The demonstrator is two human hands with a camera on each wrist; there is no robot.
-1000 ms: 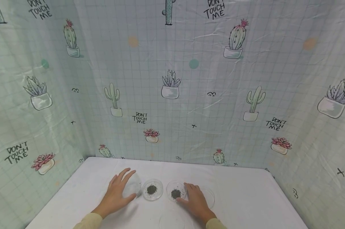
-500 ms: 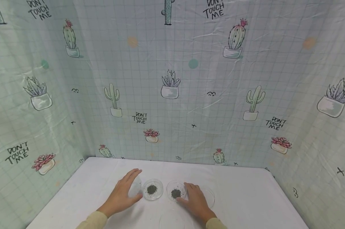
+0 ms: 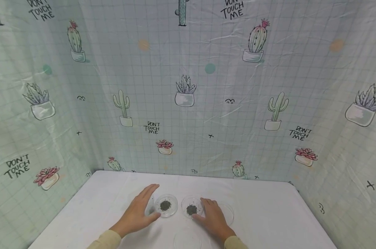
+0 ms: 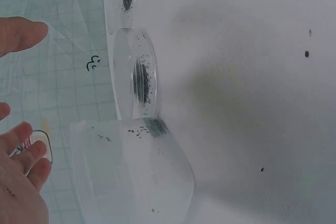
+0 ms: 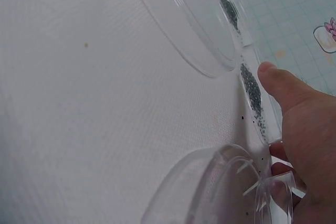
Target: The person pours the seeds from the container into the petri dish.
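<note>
Two clear petri dishes stand side by side on the white table, each with a small heap of dark granules. My right hand (image 3: 212, 218) holds the right petri dish (image 3: 184, 204) at its rim, thumb at the front and fingers at the far right side. In the right wrist view the thumb (image 5: 275, 80) lies over its dark granules (image 5: 252, 90). My left hand (image 3: 137, 213) is beside the left petri dish (image 3: 175, 208), thumb and fingers spread wide apart, with nothing gripped. Behind that hand, a clear plastic bag (image 4: 131, 171) with a few dark bits lies against the left dish.
A clear round lid (image 3: 188, 241) lies near the front of the table (image 3: 262, 214). Another clear lid (image 3: 230, 214) is just right of my right hand. Stray dark specks (image 4: 306, 54) dot the tabletop. A cactus-print curtain (image 3: 188, 131) encloses the back and sides.
My left hand has moved right, away from the plastic bag and up to the left dish, fingers still spread. The right hand has stayed at the right dish.
</note>
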